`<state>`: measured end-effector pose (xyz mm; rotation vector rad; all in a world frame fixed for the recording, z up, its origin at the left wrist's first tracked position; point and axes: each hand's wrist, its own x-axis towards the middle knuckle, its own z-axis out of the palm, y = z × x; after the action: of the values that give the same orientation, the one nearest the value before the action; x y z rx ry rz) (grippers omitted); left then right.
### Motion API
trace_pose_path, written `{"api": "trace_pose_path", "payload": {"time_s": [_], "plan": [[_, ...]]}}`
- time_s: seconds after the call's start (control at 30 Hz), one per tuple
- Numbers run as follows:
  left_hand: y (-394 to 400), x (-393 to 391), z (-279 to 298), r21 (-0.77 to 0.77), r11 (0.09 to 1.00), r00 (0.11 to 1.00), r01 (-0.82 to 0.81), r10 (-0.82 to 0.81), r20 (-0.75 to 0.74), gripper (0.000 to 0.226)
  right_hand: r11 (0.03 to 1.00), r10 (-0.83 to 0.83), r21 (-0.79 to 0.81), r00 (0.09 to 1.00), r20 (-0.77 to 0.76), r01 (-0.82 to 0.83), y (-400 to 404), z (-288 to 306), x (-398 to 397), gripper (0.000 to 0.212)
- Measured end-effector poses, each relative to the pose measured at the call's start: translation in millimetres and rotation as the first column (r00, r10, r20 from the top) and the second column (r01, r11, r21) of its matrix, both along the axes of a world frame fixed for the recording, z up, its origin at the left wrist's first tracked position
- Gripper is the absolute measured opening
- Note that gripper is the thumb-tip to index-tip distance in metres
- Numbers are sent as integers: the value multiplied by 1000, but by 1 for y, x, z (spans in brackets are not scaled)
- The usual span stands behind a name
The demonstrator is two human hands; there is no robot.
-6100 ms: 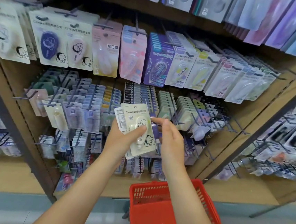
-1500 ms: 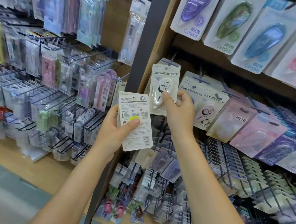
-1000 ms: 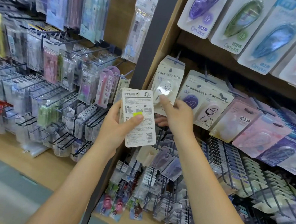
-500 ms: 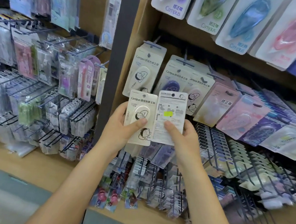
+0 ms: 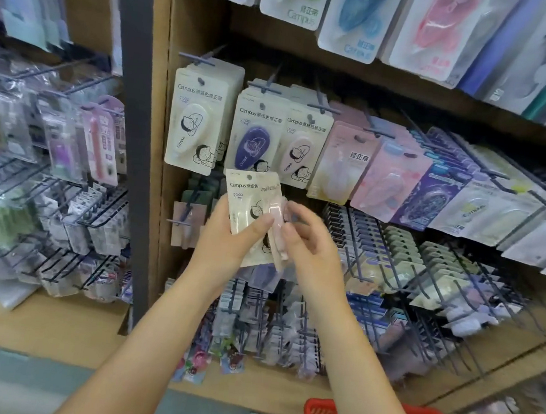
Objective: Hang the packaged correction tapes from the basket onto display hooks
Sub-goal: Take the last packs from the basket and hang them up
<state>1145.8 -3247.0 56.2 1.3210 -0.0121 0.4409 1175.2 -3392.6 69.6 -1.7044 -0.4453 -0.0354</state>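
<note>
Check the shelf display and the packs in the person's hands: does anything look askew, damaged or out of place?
Nothing looks damaged. The hung cream correction tape packs hang straight on their hook. The left hand grips a cream pack, tilted only because it is held; the right hand is blurred at a pink pack.

Two bare forearms come up from the near edge, one on the left and one on the right, each ending in a hand: the left hand (image 5: 229, 236) and the right hand (image 5: 308, 240). No sleeve covers either arm up to the bottom edge (anything worn higher up lies outside the view). The wrists carry no watch or band, and the fingers (image 5: 293, 210) show no rings. The nails look short and plain.
</note>
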Motion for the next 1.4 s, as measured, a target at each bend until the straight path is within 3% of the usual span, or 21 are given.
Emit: {"api": "trace_pose_path", "payload": {"time_s": [0.1,0.2,0.43,0.6,0.97,1.03,1.1,1.17,1.2,1.27,1.33,1.4], "plan": [[-3,3,-3,9,1000,1000,-20,20,-11,47,998,-25,58,996,-89,30,-16,-1,3,51],[-7,5,-3,7,1000,999,-28,28,-20,43,996,9,88,987,-160,6,-22,4,2,36],[3,-1,11,-82,995,998,-55,53,-20,39,981,-82,176,996,-39,87,-17,36,22,12],[15,-5,19,-72,996,999,-47,47,-1,40,983,-101,157,994,33,95,8,55,42,12],[32,-4,18,-40,999,1000,-12,12,-7,46,959,-245,137,969,-35,247,30,58,74,18],[35,-5,18,-39,999,1000,-11,11,2,45,945,-326,45,944,41,324,29,54,70,34],[39,-5,17,-44,999,1000,-12,13,20,44,867,-460,-72,848,263,493,27,47,57,49],[44,-3,17,-63,998,999,-27,29,17,37,808,-509,-44,735,448,587,27,43,38,41],[45,-1,17,-79,996,999,-43,44,11,30,830,-485,-28,745,459,557,28,43,30,29],[46,2,20,-113,990,996,-84,83,-13,20,928,-323,-70,886,334,365,33,47,21,10],[46,4,25,-116,989,996,-93,91,-16,19,985,-84,-137,985,149,104,42,49,14,13],[46,2,30,-36,995,996,-88,89,17,19,989,74,-129,996,59,-66,53,52,10,12]]}}
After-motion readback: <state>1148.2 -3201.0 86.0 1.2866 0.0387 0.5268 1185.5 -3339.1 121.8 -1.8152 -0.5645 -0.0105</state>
